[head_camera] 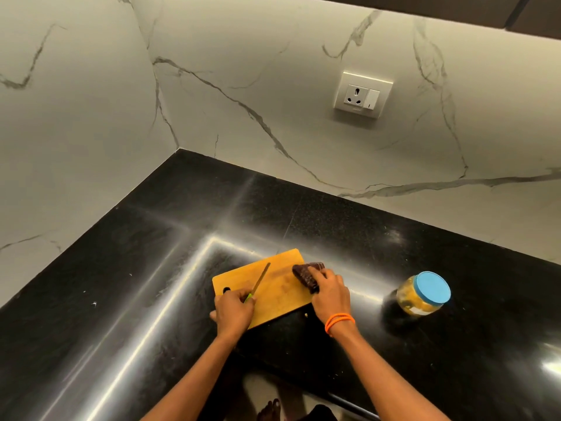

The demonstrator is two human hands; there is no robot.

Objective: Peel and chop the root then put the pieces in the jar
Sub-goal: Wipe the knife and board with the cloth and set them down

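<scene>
At lower centre of the frame, on the black countertop point(121, 284), your left hand point(232, 311) is curled round the green handle of a knife point(259, 282), whose thin blade slants up and to the right over the wooden cutting board point(273, 287). Further right, at the board's right edge, the dark root point(305, 276) lies on the wood with your right hand point(331, 294) over its near end, fingers bent round it to hold it down. An orange band point(339, 322) sits on that wrist. Well apart at the right of the frame, the jar point(423, 294) leans or lies tilted on the counter, its blue lid point(432, 288) still on and something yellowish inside.

By the look of it you are at the very start: the root seems dark-skinned and whole, with no cut pieces on the board. The next move calls for bringing the blade across to the root and working the skin off while your right fingers stay out of the edge's path; the jar will need opening later.

Your right hand hides the root's near end, so its full length is unclear. The blade's edge is too thin to read, and the jar's contents cannot be told.
</scene>
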